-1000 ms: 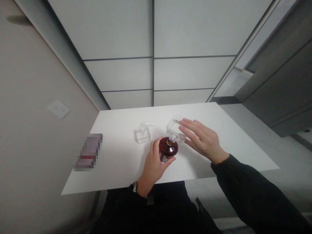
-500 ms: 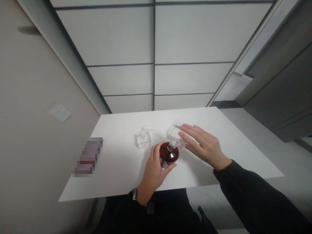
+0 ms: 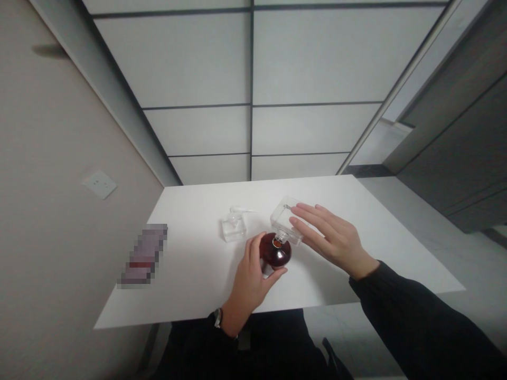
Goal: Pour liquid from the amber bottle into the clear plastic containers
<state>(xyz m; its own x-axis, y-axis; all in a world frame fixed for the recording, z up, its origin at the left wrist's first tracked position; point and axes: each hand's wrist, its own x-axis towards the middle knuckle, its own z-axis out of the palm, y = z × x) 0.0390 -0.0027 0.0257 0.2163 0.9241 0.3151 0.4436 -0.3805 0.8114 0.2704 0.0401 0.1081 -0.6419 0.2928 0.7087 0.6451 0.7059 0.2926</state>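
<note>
A round dark red bottle (image 3: 276,252) stands on the white table (image 3: 190,274), and my left hand (image 3: 249,277) is wrapped round its left and near side. Tipped against the red bottle's neck lies a clear rectangular glass bottle (image 3: 282,220). My right hand (image 3: 332,237) rests on that clear bottle from the right, its fingers stretched out along the top. A second, smaller clear bottle (image 3: 233,228) with a pointed spout stands just left of them, untouched.
A blurred-out flat pinkish object (image 3: 143,254) lies near the table's left edge by the beige wall, which carries a white socket plate (image 3: 99,184). White panelled sliding doors stand behind the table. Dark cabinets fill the right side.
The view has shifted slightly, so everything sits a little lower in frame. Both hands and the bottles keep the same places relative to each other.
</note>
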